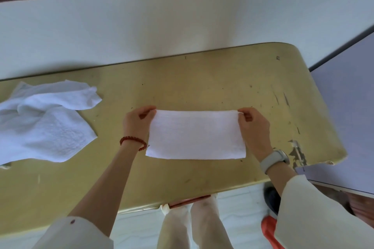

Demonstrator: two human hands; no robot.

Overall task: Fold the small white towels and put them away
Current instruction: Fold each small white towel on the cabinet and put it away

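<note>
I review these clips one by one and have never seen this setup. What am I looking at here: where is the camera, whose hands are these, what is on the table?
No machine here: a person wears one wide-angle camera on the head, looking down at their own arms. The left hand and the right hand each pinch a far corner of a folded white towel lying flat on a worn yellowish table. To the left lies a rumpled pile of white towels, not yet folded.

You see one head view, looking steeply down and forward at the surface (202, 79), close, facing the wall (141, 26).
</note>
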